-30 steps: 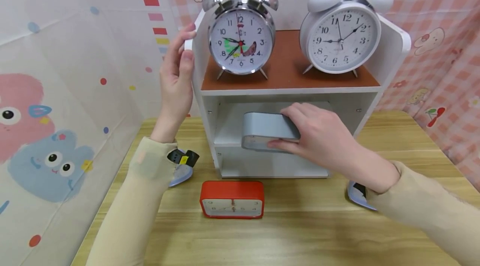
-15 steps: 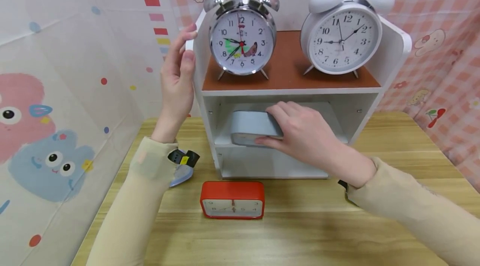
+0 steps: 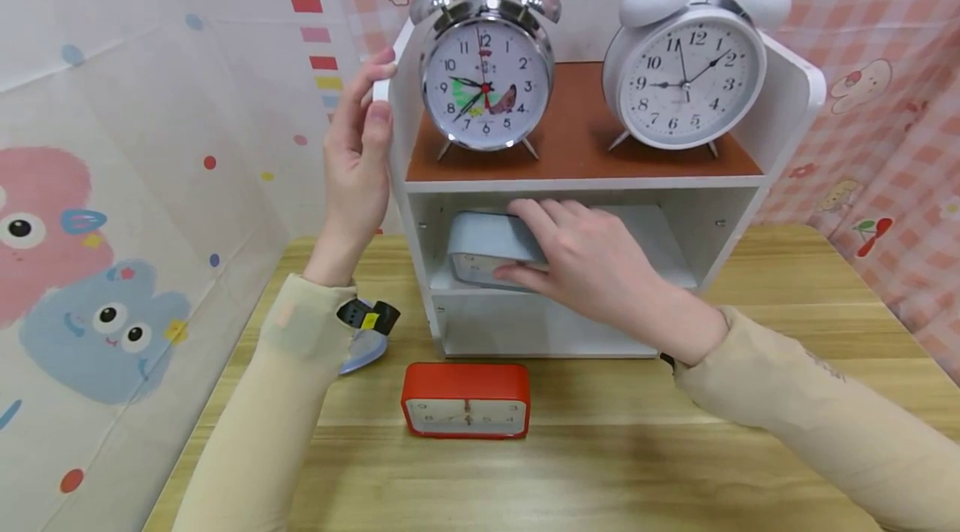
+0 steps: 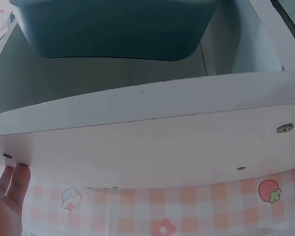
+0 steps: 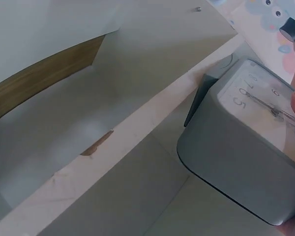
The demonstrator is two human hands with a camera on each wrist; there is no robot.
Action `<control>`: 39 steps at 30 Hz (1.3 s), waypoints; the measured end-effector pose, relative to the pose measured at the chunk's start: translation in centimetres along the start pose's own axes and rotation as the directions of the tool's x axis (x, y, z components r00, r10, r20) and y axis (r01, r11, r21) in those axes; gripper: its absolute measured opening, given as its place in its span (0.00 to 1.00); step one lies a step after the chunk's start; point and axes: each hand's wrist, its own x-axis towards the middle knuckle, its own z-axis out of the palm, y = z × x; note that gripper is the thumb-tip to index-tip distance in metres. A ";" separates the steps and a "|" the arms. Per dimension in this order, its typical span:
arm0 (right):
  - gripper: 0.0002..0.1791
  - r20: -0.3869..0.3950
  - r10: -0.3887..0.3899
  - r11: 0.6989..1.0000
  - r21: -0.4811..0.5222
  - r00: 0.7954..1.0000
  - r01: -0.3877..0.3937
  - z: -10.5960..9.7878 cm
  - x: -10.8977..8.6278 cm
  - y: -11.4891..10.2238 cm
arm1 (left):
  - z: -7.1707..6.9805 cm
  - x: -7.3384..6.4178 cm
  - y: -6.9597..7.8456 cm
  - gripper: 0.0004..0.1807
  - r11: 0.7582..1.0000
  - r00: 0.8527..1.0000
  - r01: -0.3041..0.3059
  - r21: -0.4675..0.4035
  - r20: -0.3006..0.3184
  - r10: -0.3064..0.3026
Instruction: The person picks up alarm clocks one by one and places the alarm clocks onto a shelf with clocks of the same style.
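Note:
In the head view my right hand (image 3: 592,253) holds a grey-blue rectangular alarm clock (image 3: 491,236), fingers over its top and thumb on its front. The clock is in the left part of the middle compartment of a white shelf unit (image 3: 585,183), slightly tilted. Its white dial with numerals shows in the right wrist view beside the board's chipped front edge (image 5: 96,142); whether its base touches the board is unclear. With fairly straight fingers, my left hand (image 3: 356,173) rests on the unit's left side panel. The left wrist view shows its fingers (image 4: 18,184) against the panel's outer face.
On the brown top board (image 3: 577,123) stand a silver twin-bell alarm clock (image 3: 486,86) and a white one (image 3: 686,86). A red rectangular alarm clock (image 3: 467,399) stands on the wooden table (image 3: 600,465), in front of the unit. A patterned cloth (image 3: 892,7) hangs behind.
My right hand has carried the grey-blue clock leftward and deeper into the middle compartment, and its face has turned more upright into view. The left hand has stayed on the side panel.

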 end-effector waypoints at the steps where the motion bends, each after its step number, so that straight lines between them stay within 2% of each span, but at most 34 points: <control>1: 0.37 -0.008 -0.008 1.000 -0.003 1.000 0.008 0.1 0.1 0.0 | 0.0 0.0 0.0 0.46 1.000 1.000 0.001 -0.001 -0.001 -0.001; 9: 0.32 -0.070 -0.100 0.993 -0.072 0.993 0.095 0.6 0.2 0.1 | -0.1 -0.1 0.0 0.46 1.000 1.000 0.003 0.003 -0.006 -0.003; 15: 0.31 -0.076 -0.164 0.979 -0.137 0.983 0.153 0.7 -0.1 -0.1 | -0.2 -0.1 0.0 0.45 1.000 1.000 0.004 0.005 -0.004 -0.004; 26: 0.29 -0.023 -0.118 0.983 -0.147 0.993 0.113 1.3 0.3 -0.2 | -0.3 -0.1 -0.1 0.45 1.000 1.000 0.006 0.021 0.002 -0.006; 35: 0.28 -0.121 -0.148 0.971 -0.208 0.982 0.121 2.3 0.9 -0.5 | -0.2 -0.1 -0.1 0.44 1.000 1.000 0.011 0.016 0.004 -0.011; 39: 0.27 -0.132 -0.169 0.965 -0.226 0.977 0.136 2.5 1.1 -0.6 | -0.1 0.0 0.0 0.44 1.000 1.000 0.007 0.013 0.009 -0.007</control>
